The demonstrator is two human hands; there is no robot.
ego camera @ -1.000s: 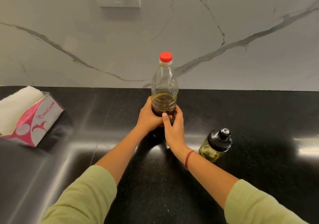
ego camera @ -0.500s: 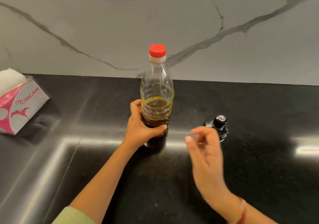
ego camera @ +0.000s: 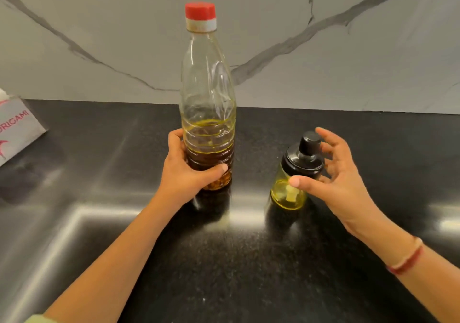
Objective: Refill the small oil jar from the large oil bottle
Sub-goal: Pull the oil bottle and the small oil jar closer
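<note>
At far left I see a tissue box (ego camera: 17, 128) on the black counter (ego camera: 99, 173). My left hand (ego camera: 185, 173) grips the large oil bottle (ego camera: 208, 113) low down; it stands upright, red cap (ego camera: 200, 11) pointing up. Just beside it stands the small oil jar (ego camera: 295, 176), black lid uppermost, my right hand (ego camera: 333, 181) spread open around it.

left grip (ego camera: 185, 171) wrapped low around bottle (ego camera: 208, 113), thumb across front, forearm reaching in from lower left. right grip (ego camera: 331, 178) open, fingers spread and curled around jar (ego camera: 296, 173), thumb near glass; contact unclear. red band on right wrist.
</note>
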